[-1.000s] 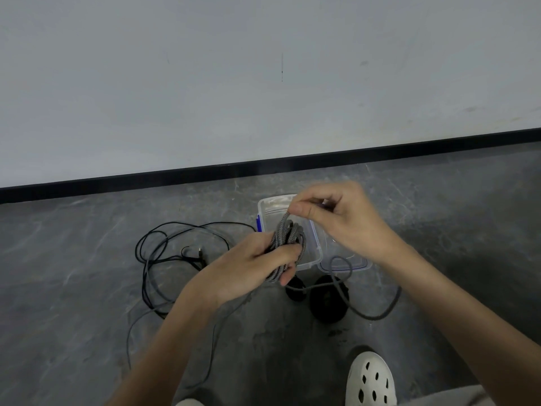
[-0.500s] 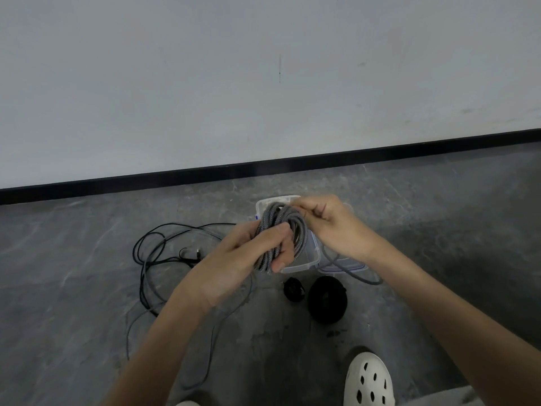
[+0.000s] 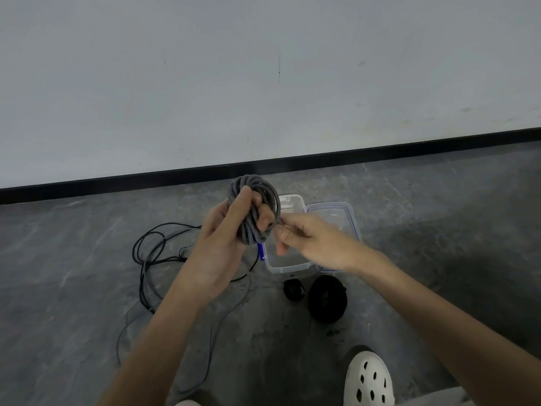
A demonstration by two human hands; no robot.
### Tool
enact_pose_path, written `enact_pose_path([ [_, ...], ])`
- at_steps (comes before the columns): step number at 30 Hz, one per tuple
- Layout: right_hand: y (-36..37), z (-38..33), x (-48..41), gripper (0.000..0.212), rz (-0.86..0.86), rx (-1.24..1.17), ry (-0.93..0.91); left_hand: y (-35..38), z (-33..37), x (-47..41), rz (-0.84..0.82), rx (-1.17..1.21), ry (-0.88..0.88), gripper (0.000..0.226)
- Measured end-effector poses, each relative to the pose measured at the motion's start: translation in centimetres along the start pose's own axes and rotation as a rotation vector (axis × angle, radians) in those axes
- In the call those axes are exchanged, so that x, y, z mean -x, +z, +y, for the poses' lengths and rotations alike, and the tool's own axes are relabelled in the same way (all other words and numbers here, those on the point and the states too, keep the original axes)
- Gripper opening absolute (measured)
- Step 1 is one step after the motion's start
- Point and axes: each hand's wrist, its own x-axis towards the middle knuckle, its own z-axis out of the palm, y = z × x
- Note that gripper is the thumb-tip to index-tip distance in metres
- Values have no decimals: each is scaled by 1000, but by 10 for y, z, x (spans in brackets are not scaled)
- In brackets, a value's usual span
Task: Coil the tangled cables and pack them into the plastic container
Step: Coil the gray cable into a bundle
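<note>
A grey braided cable (image 3: 254, 197) is wound into a coil, and my left hand (image 3: 227, 232) grips it with thumb and fingers through the loops, held up in front of me. My right hand (image 3: 304, 234) pinches the cable's loose end at the coil's right side. Behind and below my hands, a clear plastic container (image 3: 288, 266) stands open on the floor, nothing visible inside it. A tangled thin black cable (image 3: 149, 259) lies spread on the floor to the left.
The container's clear lid (image 3: 336, 213) lies right of it. Two black rolls, one small (image 3: 293, 290) and one larger (image 3: 328, 297), sit in front of the container. My white clog (image 3: 369, 379) is at the bottom. A white wall with black skirting runs behind.
The coil has been raised and tilted upright in my left hand. The trailing cable that hung down to the floor has been wound in; my right hand now holds only the short end.
</note>
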Motion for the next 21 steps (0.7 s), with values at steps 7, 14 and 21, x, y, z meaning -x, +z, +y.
enact_pose_path([
  [7,8,5,4,29,-124,167,125,-4,6,-3,160,112,98,25],
  [14,25,-23,9,32,-137,300,-21,-9,2,-5,364,-146,154,31],
  [21,24,-38,20,35,-93,506,-80,-8,-6,-4,424,-433,112,36],
])
